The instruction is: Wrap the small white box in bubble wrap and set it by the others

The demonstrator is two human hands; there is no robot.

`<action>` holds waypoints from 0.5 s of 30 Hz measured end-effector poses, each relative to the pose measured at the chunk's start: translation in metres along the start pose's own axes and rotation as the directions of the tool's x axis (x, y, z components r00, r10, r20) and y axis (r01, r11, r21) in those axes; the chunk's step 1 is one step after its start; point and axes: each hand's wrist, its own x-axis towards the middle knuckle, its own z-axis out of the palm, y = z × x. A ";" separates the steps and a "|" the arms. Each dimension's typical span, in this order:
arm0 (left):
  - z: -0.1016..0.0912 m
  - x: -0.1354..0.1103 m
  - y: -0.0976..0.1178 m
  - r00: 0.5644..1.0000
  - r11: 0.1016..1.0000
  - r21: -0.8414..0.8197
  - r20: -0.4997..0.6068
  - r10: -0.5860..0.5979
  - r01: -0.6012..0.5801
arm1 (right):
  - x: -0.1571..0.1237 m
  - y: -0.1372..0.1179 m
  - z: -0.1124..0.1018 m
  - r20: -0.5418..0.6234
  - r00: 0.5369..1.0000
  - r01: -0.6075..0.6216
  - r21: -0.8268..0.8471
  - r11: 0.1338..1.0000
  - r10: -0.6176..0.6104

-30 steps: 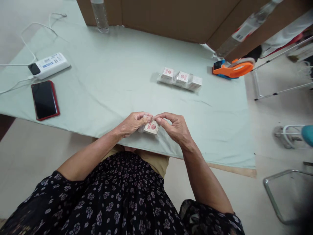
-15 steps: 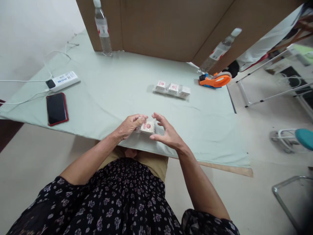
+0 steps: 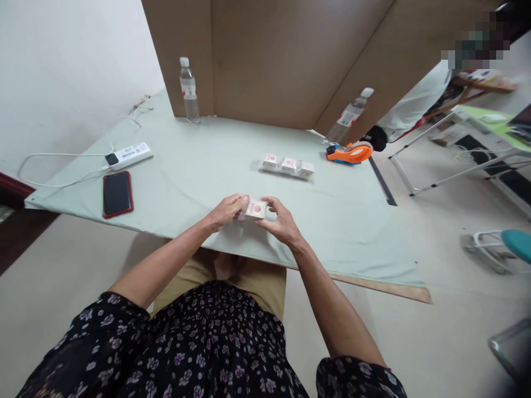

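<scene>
While your left hand pinches the wrapping of one small box near the table's front edge, your right hand, parted box-wide, clasps its other end; beyond: three wrapped boxes, two bottles.

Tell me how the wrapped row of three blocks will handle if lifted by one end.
The row of blocks will probably bend at the gaps between its separate pieces. Its shiny clear wrap could feel slippery. The blocky, flat-faced shapes suggest it should not roll.
</scene>
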 end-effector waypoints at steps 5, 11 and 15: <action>-0.007 0.025 0.007 0.994 0.975 0.218 -0.093 0.058 -0.036 | 0.016 0.027 -0.022 -0.126 0.990 -0.060 0.034 0.998 0.064; 0.009 0.073 0.009 0.986 0.916 0.395 -0.115 0.125 -0.070 | 0.052 0.071 -0.052 -0.214 0.970 -0.104 0.064 0.992 0.116; 0.040 0.110 0.005 0.985 0.886 0.454 -0.085 0.148 -0.094 | 0.073 0.097 -0.068 -0.246 0.961 -0.111 0.082 0.990 0.128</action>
